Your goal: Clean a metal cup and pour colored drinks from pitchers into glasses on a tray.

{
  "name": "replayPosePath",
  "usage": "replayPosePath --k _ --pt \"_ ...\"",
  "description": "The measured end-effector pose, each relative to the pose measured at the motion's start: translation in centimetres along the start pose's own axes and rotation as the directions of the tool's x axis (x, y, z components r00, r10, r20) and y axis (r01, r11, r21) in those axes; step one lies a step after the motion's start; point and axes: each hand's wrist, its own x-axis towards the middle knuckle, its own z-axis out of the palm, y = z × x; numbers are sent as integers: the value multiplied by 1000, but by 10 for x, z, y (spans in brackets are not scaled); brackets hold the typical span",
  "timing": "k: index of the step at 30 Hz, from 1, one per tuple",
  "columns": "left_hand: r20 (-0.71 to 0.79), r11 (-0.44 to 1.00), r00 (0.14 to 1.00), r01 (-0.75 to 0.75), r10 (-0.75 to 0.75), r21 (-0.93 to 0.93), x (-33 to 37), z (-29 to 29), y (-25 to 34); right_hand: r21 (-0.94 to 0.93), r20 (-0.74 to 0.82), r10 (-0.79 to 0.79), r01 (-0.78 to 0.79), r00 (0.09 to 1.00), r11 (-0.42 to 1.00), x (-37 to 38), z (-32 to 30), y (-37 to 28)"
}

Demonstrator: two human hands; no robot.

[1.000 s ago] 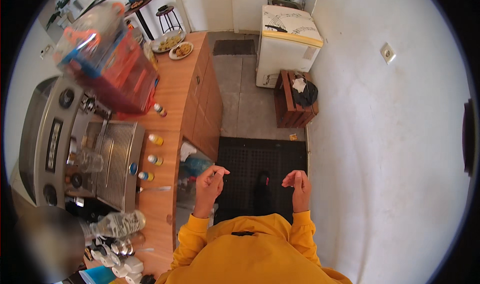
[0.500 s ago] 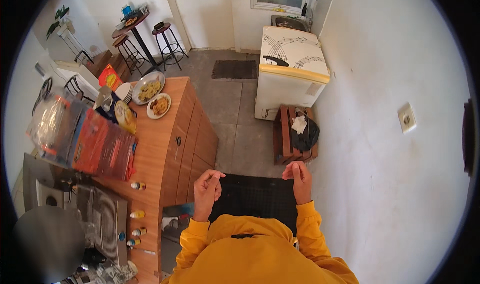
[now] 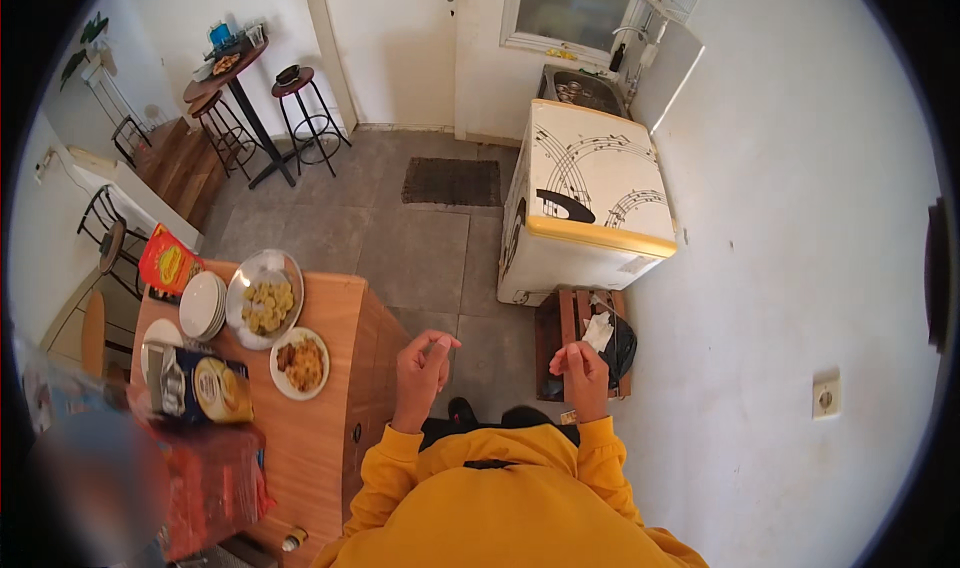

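Your left hand (image 3: 425, 376) and right hand (image 3: 584, 380), half-open and empty, point forward; the wooden counter (image 3: 300, 453), at left, runs lengthwise away from you, near the left hand.

Kitchen w/ seating: rect. metal sink (image 3: 604, 90), stacked rnd wht plates (image 3: 202, 306) on brn wood table (image 3: 315, 453), tall blk-legged stools (image 3: 299, 84).
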Motion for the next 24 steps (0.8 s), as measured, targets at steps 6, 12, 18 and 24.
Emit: replayPosePath --k 6,12,18,24 --pt "-87 999 996 0 4 39 87 -16 15 -8 33 6 -6 999 1000 110 43 -2" --pt "-250 1000 968 24 -20 13 188 -28 26 -15 190 33 -31 981 999 238 90 13" --pt "-381 1000 924 -26 29 13 295 -34 52 39 373 21 -39 928 998 375 139 11" --pt "-533 997 843 -69 79 38 370 -54 72 67 516 -56 24 855 997 496 199 -9"
